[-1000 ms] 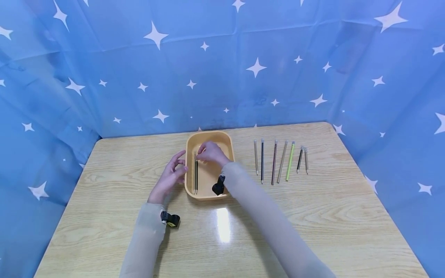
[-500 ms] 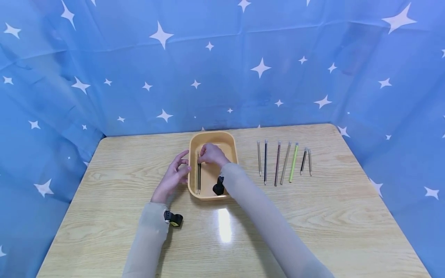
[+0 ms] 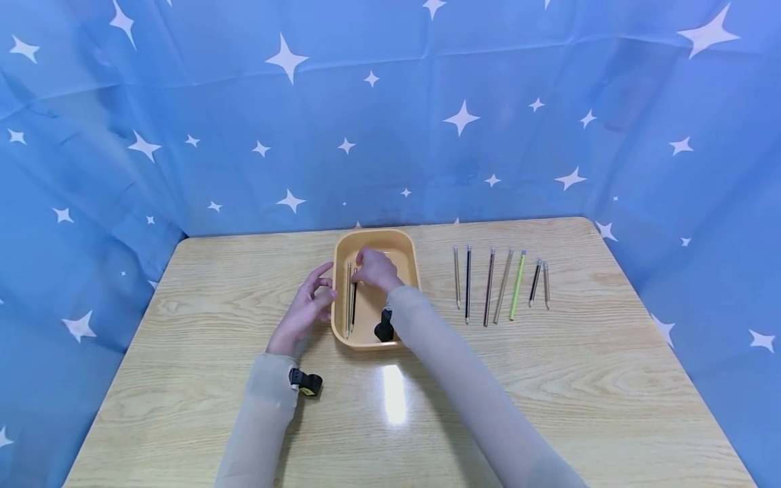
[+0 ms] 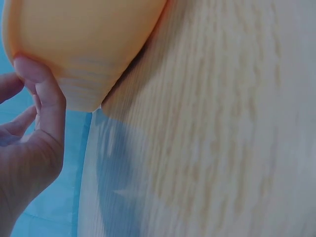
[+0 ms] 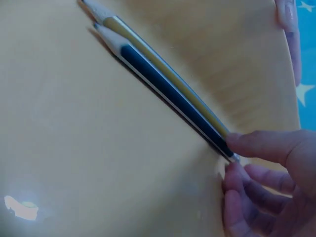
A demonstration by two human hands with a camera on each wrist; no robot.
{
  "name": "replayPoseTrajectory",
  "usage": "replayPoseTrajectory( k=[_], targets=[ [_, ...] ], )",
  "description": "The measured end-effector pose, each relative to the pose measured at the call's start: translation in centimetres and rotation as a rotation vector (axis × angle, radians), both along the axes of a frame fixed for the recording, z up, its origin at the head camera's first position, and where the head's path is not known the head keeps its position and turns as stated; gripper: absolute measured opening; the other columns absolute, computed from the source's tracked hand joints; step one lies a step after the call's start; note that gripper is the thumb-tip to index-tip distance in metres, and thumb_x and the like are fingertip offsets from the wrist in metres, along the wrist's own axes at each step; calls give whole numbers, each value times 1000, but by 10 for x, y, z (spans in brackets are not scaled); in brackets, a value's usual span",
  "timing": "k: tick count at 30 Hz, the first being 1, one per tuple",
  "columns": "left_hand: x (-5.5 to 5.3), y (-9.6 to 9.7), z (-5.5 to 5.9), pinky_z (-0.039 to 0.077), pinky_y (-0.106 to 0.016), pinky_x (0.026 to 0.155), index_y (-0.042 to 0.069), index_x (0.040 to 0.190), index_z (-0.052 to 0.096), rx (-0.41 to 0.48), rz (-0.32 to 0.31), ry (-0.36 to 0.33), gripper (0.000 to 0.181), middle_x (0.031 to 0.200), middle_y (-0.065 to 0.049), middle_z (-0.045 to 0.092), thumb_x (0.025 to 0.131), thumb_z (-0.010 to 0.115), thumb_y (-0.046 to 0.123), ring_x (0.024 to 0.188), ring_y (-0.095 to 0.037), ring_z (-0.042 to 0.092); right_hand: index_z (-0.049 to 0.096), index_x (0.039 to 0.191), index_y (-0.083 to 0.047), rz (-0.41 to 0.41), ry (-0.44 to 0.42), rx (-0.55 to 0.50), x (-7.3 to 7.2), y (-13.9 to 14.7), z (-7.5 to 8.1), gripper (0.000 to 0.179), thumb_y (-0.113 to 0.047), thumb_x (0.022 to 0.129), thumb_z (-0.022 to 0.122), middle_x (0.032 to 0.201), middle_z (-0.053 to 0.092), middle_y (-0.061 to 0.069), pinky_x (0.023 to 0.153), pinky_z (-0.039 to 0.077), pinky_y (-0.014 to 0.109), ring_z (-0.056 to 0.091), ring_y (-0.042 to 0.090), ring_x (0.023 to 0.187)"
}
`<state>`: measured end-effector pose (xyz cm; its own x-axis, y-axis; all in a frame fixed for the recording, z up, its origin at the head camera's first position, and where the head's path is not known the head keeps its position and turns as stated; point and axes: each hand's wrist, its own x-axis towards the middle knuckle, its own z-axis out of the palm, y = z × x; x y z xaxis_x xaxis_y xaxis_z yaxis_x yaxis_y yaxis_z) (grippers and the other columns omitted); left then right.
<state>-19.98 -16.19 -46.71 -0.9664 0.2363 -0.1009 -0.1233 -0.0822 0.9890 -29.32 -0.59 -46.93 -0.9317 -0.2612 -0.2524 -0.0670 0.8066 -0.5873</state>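
A pale orange plastic box (image 3: 373, 346) stands on the table. Inside it, along its left wall, lie a gold pencil (image 3: 348, 298) and a shorter black pencil (image 3: 354, 301), their sharpened tips toward the person. My right hand (image 3: 378, 270) reaches into the box and pinches the black pencil's far end between thumb and fingers. In the right wrist view the thumb (image 5: 261, 145) lies at that end, close against the gold pencil too. Outside the box, my left hand (image 3: 303, 307) touches its left wall, fingers loosely bent; in the left wrist view a fingertip meets the outer wall.
To the right on the wooden table (image 3: 610, 379) lies a row of several pencils, among them a lime green pencil (image 3: 518, 285), a long black pencil (image 3: 468, 285) and a short gold pencil (image 3: 546, 286). A blue star-patterned curtain (image 3: 390, 115) hangs behind and at both sides.
The black pencil's far end has shifted rightward with my right hand, so it now lies slightly slanted, its far end apart from the gold pencil. My left hand keeps its place at the box.
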Motion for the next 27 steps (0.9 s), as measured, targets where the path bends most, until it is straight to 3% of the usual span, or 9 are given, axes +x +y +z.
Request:
replayPoseTrajectory(
  k=[12, 19, 23, 27],
  targets=[
    [0, 0, 0, 47, -30, 50, 9, 141, 22, -13, 5, 8, 61, 118, -32, 28, 87, 45, -8, 77, -23, 49, 60, 94, -12, -3, 25, -22, -3, 0, -3, 23, -17, 75, 70, 84, 56, 1, 59, 41, 30, 51, 18, 70],
    [1, 0, 1, 47, -32, 51, 8, 141, 21, -18, 0, 11, 61, 117, -31, 29, 87, 46, -7, 76, -22, 49, 61, 99, -10, 13, 34, -48, -1, -1, -2, 30, -17, 72, 73, 86, 57, 0, 60, 42, 29, 52, 17, 72],
    [1, 0, 1, 47, -31, 51, 8, 141, 21, -4, -7, 11, 61, 117, -32, 28, 87, 45, -8, 76, -22, 49, 60, 101, -9, 42, 35, -9, -1, -3, -3, 36, -14, 69, 75, 87, 56, 0, 59, 42, 28, 52, 18, 72],
    [2, 1, 1, 47, -31, 51, 8, 141, 20, -2, -14, 14, 60, 118, -33, 26, 88, 45, -7, 75, -21, 48, 60, 102, -9, 71, 69, 32, -3, -3, -6, 31, -10, 73, 70, 91, 57, 2, 58, 43, 28, 51, 18, 72]
  ],
)
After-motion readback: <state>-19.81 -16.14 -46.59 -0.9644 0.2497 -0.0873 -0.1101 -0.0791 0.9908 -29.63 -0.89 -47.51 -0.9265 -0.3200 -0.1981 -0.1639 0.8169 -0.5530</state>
